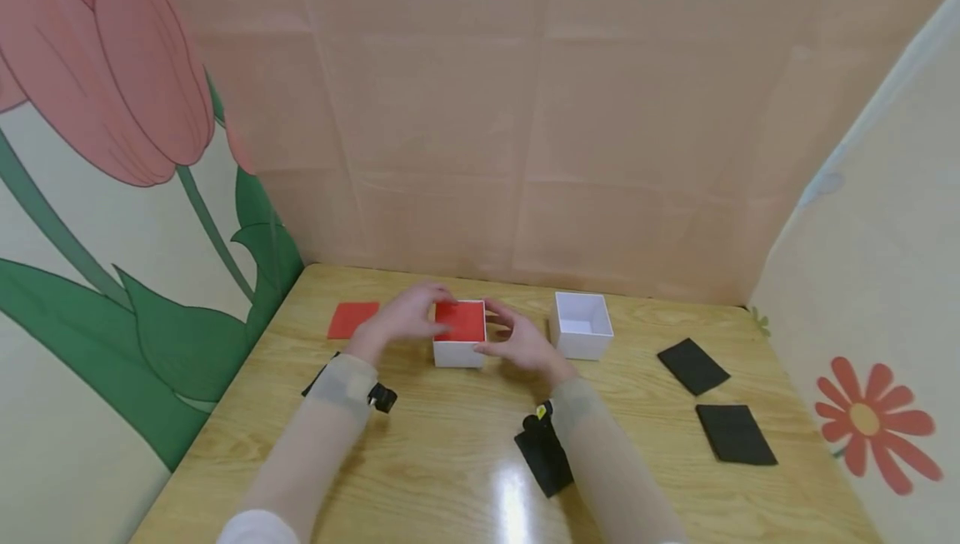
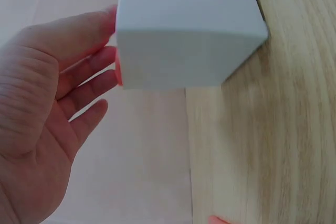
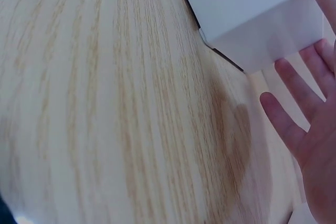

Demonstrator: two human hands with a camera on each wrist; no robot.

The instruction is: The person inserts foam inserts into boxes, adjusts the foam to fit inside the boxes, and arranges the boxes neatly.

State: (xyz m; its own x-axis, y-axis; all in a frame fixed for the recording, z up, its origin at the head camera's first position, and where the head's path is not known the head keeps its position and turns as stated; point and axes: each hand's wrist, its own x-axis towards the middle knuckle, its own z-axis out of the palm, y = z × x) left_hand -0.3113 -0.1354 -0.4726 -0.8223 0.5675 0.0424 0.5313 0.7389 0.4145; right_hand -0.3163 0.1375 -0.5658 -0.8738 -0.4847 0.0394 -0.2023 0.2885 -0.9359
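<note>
A white box (image 1: 459,354) stands on the table in the middle of the head view, with a flat red square piece (image 1: 467,321) in its top. My left hand (image 1: 408,312) reaches over the box's left rim, its blurred fingertips at the red piece. In the left wrist view the fingers of that hand look fairly straight, and red shows at the edge beside them. My right hand (image 1: 522,342) holds the box's right side, thumb at the front and a finger toward the back. Two other fingertips lie near the side wall in the right wrist view.
A second white box (image 1: 582,344) stands to the right, its inside bare. Another red square piece (image 1: 351,321) lies at the left. Black square pieces lie at the right (image 1: 693,366), at the lower right (image 1: 737,434) and by my right forearm (image 1: 546,461). Behind the table hangs a brownish sheet (image 1: 480,111).
</note>
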